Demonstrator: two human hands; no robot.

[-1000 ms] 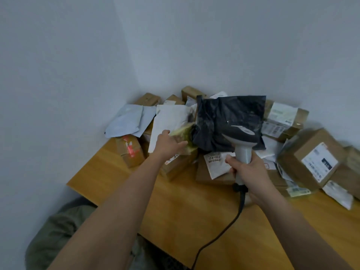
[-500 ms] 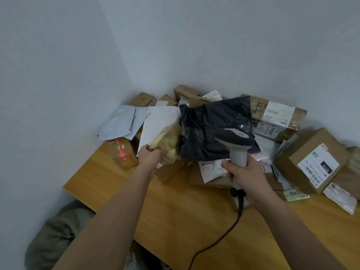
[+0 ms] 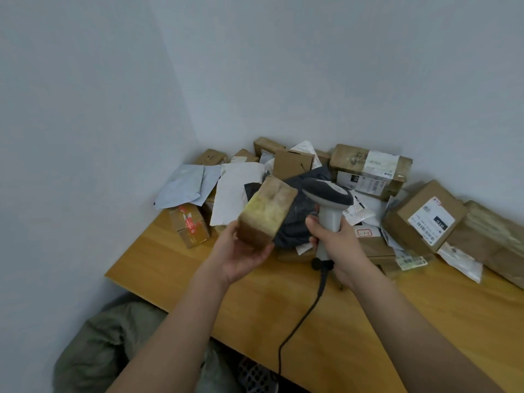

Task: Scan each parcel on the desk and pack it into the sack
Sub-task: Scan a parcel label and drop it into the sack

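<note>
My left hand holds a small taped brown box up over the desk, tilted toward me. My right hand grips the handle of a grey-and-white barcode scanner, whose head sits just right of the box. Behind both lies a black plastic mailer on the pile of parcels. The olive-green sack sits on the floor below the desk's left front edge.
Cardboard boxes and white mailers crowd the back of the wooden desk, including a labelled box at right and a red-taped box at left. The scanner cable runs off the front edge. Walls meet behind the pile.
The black mailer has dropped from in front of the scanner onto the pile. My left hand has pulled the small brown box clear and raised it beside the scanner.
</note>
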